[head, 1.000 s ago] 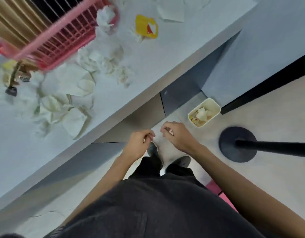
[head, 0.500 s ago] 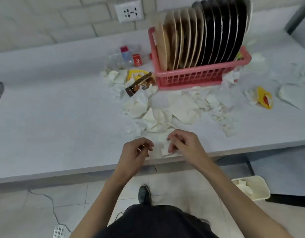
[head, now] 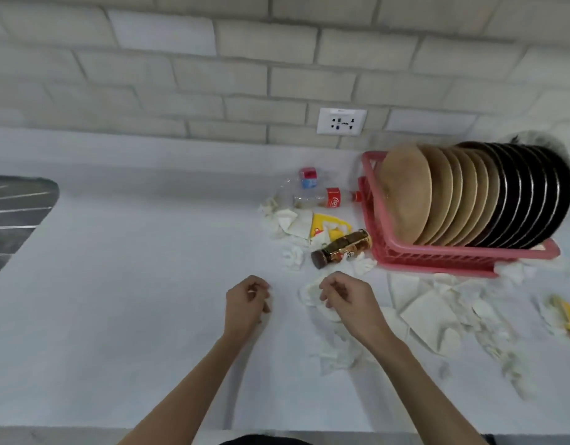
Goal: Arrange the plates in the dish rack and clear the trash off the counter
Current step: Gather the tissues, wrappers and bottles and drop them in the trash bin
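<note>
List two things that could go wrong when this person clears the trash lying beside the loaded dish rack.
1. The brown bottle lies on its side among crumpled tissues; tugging those could set it rolling across the counter.
2. Others sit against the pink dish rack, where plates stand packed on edge; a knock from the right hand might shift them.

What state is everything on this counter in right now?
Dish rack: upright, loaded.
Plates: standing on edge inside it.
Cola bottle: lying on its side, capped.
Brown bottle: lying on its side, capped.
Tissues: crumpled, scattered on the counter.
Left hand: fingers curled; grip unclear.
Right hand: fingers curled above a tissue; grip unclear.
</note>
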A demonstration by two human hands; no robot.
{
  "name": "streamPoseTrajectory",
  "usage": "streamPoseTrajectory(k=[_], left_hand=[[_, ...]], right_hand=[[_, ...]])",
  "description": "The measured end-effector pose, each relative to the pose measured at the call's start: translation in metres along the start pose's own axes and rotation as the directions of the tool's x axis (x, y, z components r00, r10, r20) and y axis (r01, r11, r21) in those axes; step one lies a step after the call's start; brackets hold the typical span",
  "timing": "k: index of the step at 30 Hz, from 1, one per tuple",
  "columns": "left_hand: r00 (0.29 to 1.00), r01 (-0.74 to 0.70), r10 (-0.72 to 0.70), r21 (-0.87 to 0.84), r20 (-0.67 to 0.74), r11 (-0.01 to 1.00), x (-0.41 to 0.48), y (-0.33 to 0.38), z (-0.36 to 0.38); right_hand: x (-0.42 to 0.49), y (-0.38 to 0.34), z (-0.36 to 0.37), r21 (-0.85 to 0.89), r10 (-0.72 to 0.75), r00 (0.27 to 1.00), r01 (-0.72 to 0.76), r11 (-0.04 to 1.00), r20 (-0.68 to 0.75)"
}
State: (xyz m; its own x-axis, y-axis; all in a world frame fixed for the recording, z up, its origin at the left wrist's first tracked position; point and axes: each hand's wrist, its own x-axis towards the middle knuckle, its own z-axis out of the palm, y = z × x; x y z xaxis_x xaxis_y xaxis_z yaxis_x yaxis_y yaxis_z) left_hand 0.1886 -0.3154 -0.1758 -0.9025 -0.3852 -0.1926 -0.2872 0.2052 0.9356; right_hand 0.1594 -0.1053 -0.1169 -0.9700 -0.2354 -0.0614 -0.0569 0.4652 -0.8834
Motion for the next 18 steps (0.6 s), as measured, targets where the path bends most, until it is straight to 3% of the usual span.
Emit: streamPoseTrajectory(k=[5, 9, 12, 15, 18], left_hand=[[1.0, -0.001, 0.002, -0.029, 0.023, 1.0, 0.009, -0.007, -0.001], [0.996, 0.06, -0.052, -0.104, 0.079, 0.993, 0.018, 0.0, -0.005], [0.997, 0.014, -0.004, -0.136, 0.076, 0.991, 0.046, 0.013, -0.013], [0.991, -0.128, 0.128, -0.013, 0.027, 0.992, 0.097, 0.03, -0.018], [0.954, -0.301, 0.287, 0.299, 0.093, 0.905, 0.156, 0.041, -0.015]], right_hand=[[0.056, -0.018, 0.025, -0.414, -0.19, 0.977, 0.214, 0.885, 0.098], [0.099, -0.018, 0.05, -0.69, -0.077, 0.978, 0.193, 0.697, 0.195], [0.113, -0.017, 0.068, -0.84, -0.019, 0.972, 0.212, 0.499, 0.234], [0.117, -0.012, 0.079, -0.871, -0.044, 0.968, 0.243, 0.427, 0.248], [0.12, -0.008, 0.085, -0.845, -0.062, 0.954, 0.289, 0.451, 0.293]])
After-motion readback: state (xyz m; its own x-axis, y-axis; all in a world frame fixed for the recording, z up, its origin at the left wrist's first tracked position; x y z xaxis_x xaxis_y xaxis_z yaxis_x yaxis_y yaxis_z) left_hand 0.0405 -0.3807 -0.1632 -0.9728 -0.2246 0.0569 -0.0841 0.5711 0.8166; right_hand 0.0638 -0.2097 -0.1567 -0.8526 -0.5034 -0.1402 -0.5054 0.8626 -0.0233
